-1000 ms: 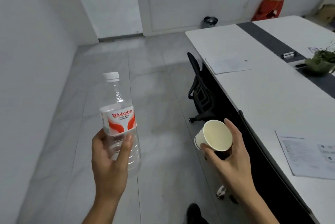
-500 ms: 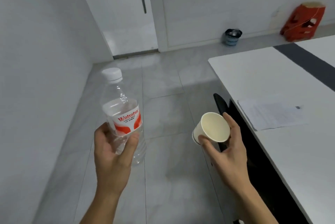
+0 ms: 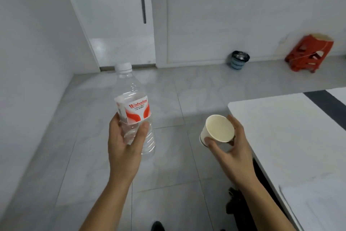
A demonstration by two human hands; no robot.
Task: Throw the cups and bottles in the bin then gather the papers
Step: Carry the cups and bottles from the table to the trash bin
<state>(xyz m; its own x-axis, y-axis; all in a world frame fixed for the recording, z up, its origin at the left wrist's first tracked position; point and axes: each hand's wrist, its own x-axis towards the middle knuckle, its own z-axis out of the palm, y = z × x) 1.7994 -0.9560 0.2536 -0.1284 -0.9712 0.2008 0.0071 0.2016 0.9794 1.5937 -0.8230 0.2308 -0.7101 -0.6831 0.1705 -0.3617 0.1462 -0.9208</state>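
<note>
My left hand point(image 3: 124, 146) grips a clear plastic bottle point(image 3: 133, 108) with a white cap and a red and white label, held upright over the floor. My right hand point(image 3: 231, 151) holds a white paper cup point(image 3: 218, 129) tipped on its side, its empty mouth facing me. A small blue bin point(image 3: 238, 60) with a dark liner stands against the far wall, well ahead of both hands. A sheet of paper point(image 3: 316, 206) lies blurred on the white table at the lower right.
The white table point(image 3: 284, 133) with a dark strip fills the right side. A black chair point(image 3: 237, 204) is tucked under its edge. A red plastic stool point(image 3: 310, 53) leans at the far right wall. A white door point(image 3: 119, 17) is ahead; grey tiled floor lies between.
The view has moved forward and turned toward the far wall, so the bin and stool look nearer and larger. Both hands keep their hold on the bottle and cup.
</note>
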